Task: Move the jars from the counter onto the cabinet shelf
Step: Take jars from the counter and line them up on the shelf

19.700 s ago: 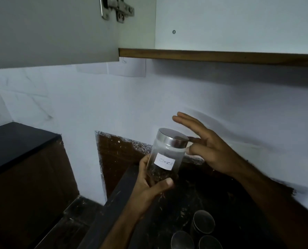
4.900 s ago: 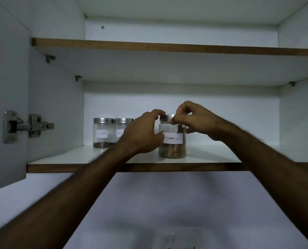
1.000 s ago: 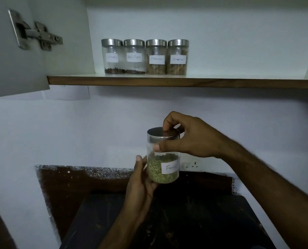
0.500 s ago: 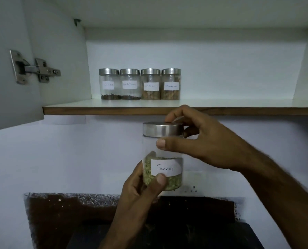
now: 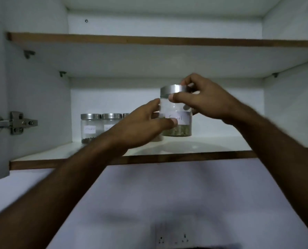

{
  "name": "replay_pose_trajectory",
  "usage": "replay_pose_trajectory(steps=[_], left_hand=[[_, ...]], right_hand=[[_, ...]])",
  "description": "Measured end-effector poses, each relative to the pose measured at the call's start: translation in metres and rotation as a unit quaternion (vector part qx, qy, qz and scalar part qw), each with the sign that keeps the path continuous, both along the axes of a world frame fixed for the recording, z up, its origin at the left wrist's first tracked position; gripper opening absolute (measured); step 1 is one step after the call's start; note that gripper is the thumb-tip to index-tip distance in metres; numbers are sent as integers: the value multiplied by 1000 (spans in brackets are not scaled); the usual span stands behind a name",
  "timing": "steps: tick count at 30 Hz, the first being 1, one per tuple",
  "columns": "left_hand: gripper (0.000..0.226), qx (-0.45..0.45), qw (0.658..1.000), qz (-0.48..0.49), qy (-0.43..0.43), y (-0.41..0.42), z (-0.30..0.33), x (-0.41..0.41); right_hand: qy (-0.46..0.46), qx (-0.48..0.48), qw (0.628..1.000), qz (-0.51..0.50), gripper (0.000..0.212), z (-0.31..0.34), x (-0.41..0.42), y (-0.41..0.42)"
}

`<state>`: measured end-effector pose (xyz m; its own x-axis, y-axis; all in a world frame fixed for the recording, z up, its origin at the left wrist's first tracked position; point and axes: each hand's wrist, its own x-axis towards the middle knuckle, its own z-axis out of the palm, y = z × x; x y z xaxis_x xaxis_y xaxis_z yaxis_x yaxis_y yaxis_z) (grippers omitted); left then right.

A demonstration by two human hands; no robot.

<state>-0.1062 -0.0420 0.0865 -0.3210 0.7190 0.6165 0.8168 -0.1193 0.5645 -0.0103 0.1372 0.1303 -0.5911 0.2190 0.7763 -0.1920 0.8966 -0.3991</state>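
Observation:
Both hands hold a glass jar [image 5: 176, 112] with a steel lid, a white label and green seeds, just above the lower cabinet shelf [image 5: 203, 146]. My left hand [image 5: 140, 124] grips the jar's body from the left, thumb across the label. My right hand [image 5: 203, 99] pinches the lid from the right. Two labelled jars [image 5: 91, 127] [image 5: 110, 123] stand in a row at the back left of the shelf. My left hand hides more of that row.
The upper shelf [image 5: 149, 40] sits above with nothing visible on it. The open door's hinge [image 5: 15, 123] is at the left wall. A wall socket [image 5: 173, 237] shows below, on the white wall under the cabinet.
Both hands have lifted the fennel jar from below the shelf edge up to shelf height, in over the shelf beside the row. My view has tilted upward.

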Motion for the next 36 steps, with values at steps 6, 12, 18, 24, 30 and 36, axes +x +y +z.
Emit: replay_pose_trajectory(steps=[6, 12, 18, 24, 30, 36], left_hand=[[39, -124, 982, 132, 51, 54, 29, -46], [43, -234, 914, 261, 203, 90, 43, -91], [59, -300, 867, 296, 265, 102, 47, -122], [36, -369, 839, 271, 295, 116, 65, -132], [35, -380, 832, 259, 310, 114, 70, -136], [45, -388, 839, 257, 284, 112, 73, -136]], right_hand=[[-113, 47, 987, -106, 50, -10, -48, 47], [-156, 111, 965, -177, 48, -11, -81, 73], [-177, 226, 918, -275, 60, 0, -105, 77], [-205, 239, 910, -270, 44, 7, -126, 95], [-236, 226, 919, -223, 41, 11, -137, 99], [-247, 238, 915, -212, 44, 14, -143, 105]])
